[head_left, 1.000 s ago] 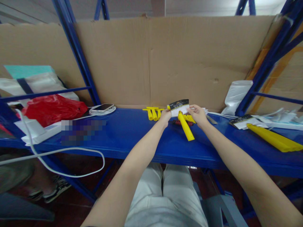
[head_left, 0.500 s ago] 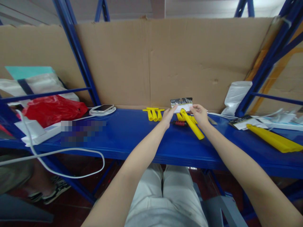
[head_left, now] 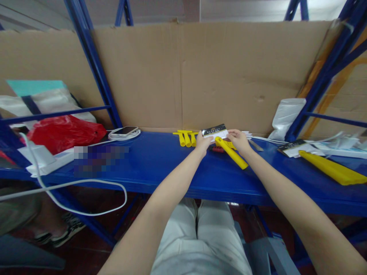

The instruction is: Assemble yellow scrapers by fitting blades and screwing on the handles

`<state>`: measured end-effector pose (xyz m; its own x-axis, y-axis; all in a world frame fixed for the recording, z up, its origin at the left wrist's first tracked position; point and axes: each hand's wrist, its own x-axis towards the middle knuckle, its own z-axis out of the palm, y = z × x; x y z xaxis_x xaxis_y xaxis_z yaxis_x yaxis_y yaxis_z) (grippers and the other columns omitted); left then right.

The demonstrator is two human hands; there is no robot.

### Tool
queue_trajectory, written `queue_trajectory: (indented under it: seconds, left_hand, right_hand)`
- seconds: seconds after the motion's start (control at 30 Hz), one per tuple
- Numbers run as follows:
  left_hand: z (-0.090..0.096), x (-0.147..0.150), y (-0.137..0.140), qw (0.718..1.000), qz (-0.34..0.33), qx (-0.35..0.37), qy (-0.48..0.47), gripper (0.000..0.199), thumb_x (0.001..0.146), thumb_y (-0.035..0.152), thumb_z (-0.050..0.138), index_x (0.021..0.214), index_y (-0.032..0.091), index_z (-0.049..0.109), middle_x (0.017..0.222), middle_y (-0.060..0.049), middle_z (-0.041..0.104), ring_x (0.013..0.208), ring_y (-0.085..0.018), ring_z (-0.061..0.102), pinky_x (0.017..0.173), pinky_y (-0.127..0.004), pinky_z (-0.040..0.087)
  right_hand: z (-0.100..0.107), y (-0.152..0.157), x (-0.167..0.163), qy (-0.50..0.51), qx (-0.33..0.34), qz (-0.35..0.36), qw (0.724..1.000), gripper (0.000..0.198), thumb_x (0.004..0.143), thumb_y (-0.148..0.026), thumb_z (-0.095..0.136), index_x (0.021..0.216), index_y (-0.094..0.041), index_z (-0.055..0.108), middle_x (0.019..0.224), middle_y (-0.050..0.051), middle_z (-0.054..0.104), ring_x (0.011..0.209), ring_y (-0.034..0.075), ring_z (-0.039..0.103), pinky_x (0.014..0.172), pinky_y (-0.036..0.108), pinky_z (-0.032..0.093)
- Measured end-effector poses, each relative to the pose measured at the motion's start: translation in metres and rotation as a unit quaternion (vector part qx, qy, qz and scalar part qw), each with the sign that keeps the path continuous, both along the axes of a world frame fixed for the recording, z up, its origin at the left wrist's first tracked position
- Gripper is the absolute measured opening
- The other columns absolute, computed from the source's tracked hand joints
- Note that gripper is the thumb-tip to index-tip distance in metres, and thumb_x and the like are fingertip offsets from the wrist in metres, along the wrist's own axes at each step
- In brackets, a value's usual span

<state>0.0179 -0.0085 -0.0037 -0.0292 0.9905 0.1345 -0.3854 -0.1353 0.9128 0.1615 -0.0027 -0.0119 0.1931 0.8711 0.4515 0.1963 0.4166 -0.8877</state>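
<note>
My left hand [head_left: 203, 142] grips the left end of a black-and-white header card [head_left: 215, 131], its fingers closed around the edge. My right hand [head_left: 239, 139] has its fingers pinched at the card's right edge. From the card's lower side a long yellow plastic tool [head_left: 233, 154] slants down toward me, its narrow end at the card. Under and behind it are more yellow pieces [head_left: 230, 144] and a dark red-and-black item [head_left: 217, 149], both partly covered. Several yellow T-shaped pieces [head_left: 187, 139] stand side by side just left of my left hand.
On the right of the blue table [head_left: 160, 162] lie another yellow tool [head_left: 332, 168] and its card [head_left: 296, 148]. A phone [head_left: 127, 131] rests on a coiled white cable at the back left, near a red plastic bag [head_left: 67, 133]. A cardboard panel [head_left: 229, 76] closes off the back.
The card has shifted slightly left and down and is now tilted, its right end higher. The tool's upper end has moved left with it. Both hands stay on the card.
</note>
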Motion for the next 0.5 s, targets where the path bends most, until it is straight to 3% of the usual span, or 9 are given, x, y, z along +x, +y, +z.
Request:
queue_trajectory:
  seconds: [0.2, 0.33, 0.5]
  left_hand:
    - [-0.009, -0.002, 0.018, 0.997, 0.075, 0.008, 0.035, 0.066, 0.063, -0.003, 0.061, 0.120, 0.025, 0.044, 0.119, -0.005, 0.056, 0.109, -0.020, 0.056, 0.089, -0.033, 0.049]
    - [-0.013, -0.004, 0.026, 0.996, 0.079, 0.009, 0.047, 0.068, 0.064, 0.001, 0.061, 0.125, 0.024, 0.041, 0.123, -0.006, 0.054, 0.112, -0.020, 0.054, 0.094, -0.031, 0.045]
    - [-0.015, -0.003, 0.028, 0.996, 0.072, 0.006, 0.054, 0.065, 0.066, 0.004, 0.060, 0.126, 0.023, 0.039, 0.121, -0.007, 0.055, 0.111, -0.020, 0.054, 0.093, -0.031, 0.045]
  right_hand:
    - [-0.007, 0.006, 0.004, -0.139, 0.052, -0.054, 0.987, 0.028, 0.065, -0.010, 0.050, 0.091, -0.017, 0.055, 0.098, 0.009, 0.065, 0.081, 0.018, 0.064, 0.078, 0.037, 0.052]
    - [-0.008, 0.006, 0.007, -0.263, 0.109, -0.090, 0.954, 0.031, 0.067, -0.008, 0.045, 0.095, -0.015, 0.057, 0.104, 0.012, 0.062, 0.084, 0.020, 0.063, 0.078, 0.039, 0.051]
    - [-0.003, 0.001, 0.005, -0.337, 0.181, -0.125, 0.915, 0.035, 0.066, -0.005, 0.041, 0.093, -0.015, 0.059, 0.100, 0.013, 0.062, 0.090, 0.022, 0.060, 0.079, 0.038, 0.049]
